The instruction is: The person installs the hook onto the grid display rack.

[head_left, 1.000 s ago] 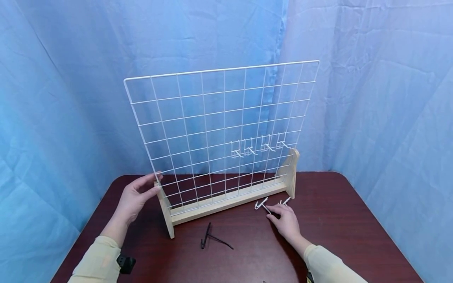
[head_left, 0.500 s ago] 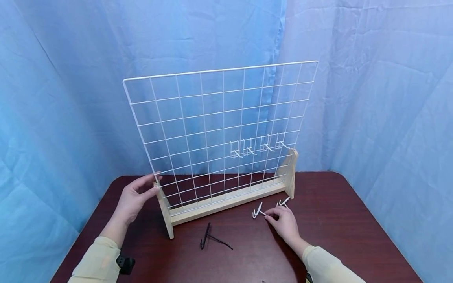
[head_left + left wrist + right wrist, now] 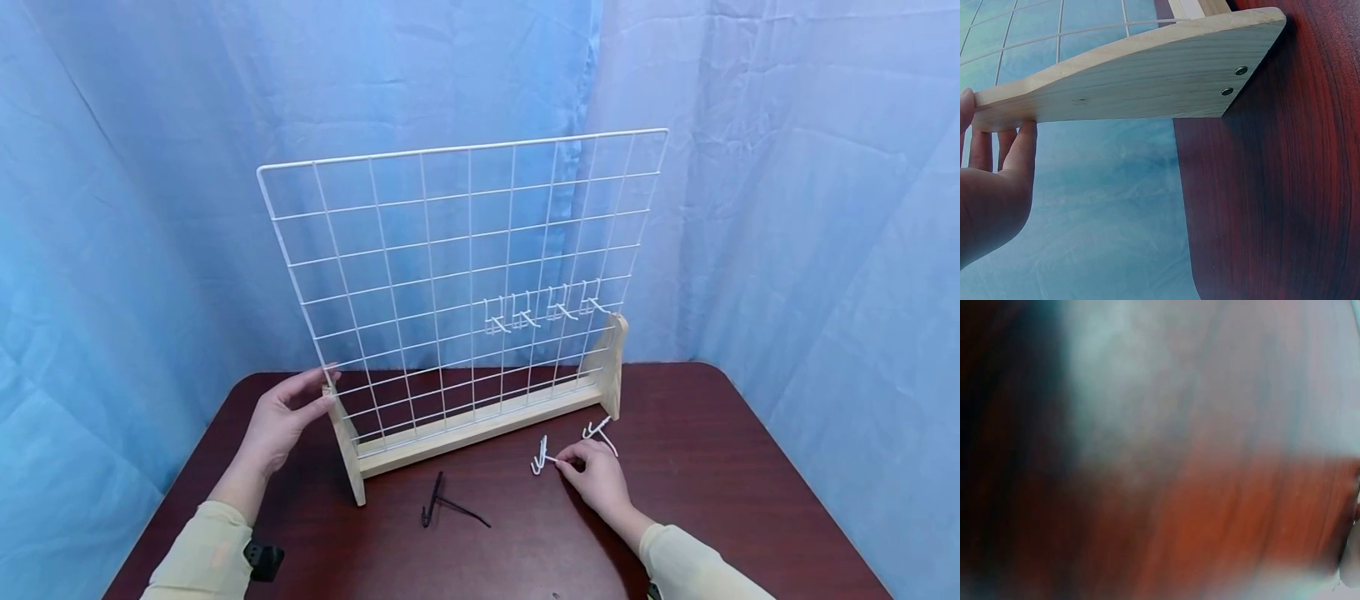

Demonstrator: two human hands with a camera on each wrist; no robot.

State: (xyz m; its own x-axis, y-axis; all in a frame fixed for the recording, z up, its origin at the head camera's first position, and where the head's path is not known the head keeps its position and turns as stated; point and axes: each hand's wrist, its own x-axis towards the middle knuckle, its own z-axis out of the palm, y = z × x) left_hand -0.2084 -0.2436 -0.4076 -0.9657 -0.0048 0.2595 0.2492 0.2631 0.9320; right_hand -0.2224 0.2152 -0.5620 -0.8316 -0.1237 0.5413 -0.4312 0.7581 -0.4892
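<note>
A white wire grid panel (image 3: 469,233) stands tilted in a wooden base (image 3: 480,423) with an upright wooden end piece on each side. My left hand (image 3: 273,417) grips the top of the left end piece (image 3: 1129,81), thumb on one side and fingers on the other. At the base's right front, my right hand (image 3: 596,475) pinches the prong tip of a white wire hook (image 3: 539,457) between thumb and fingertips. A second white hook (image 3: 597,429) lies just beyond that hand, close to the right end piece. The right wrist view is mostly blurred tabletop.
Several white hooks (image 3: 522,317) hang in a row on the grid's lower right. A black hook (image 3: 442,502) lies on the dark red table (image 3: 735,500) in front of the base. Blue curtains (image 3: 810,208) surround the table.
The pinched white hook has turned and shifted slightly left and toward the front, away from the second hook, which shows more fully. My left hand keeps its grip on the end piece.
</note>
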